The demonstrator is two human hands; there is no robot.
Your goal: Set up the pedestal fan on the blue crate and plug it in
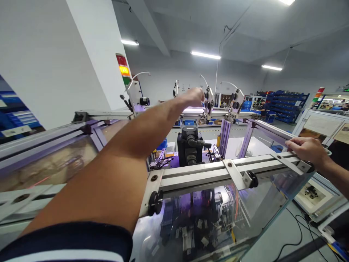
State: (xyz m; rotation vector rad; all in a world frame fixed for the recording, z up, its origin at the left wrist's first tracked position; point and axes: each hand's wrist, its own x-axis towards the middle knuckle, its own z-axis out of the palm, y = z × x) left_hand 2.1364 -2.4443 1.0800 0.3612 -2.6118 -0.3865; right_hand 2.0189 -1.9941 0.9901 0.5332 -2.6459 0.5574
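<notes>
My left arm reaches across the machine, and my left hand (196, 96) is at a wheeled guide bracket (209, 102) on the far rail. Its fingers are curled closed; what they pinch, if anything, is hidden. My right hand (309, 149) is over the near right corner of the aluminium frame (196, 174), thumb and fingers drawn together. Whatever may lie between those fingertips is too small to make out. Beyond the near rail stands a black motor-like unit (189, 145) with thick cable connectors.
Clear panels (207, 222) hang below the near rail, with black knobs (155, 202) along it. More guide brackets (237, 101) with curved wire arms stand on the far rail. A signal tower (123, 70) glows amber. Black cables (298, 229) lie at lower right. Another person (263, 106) is far back.
</notes>
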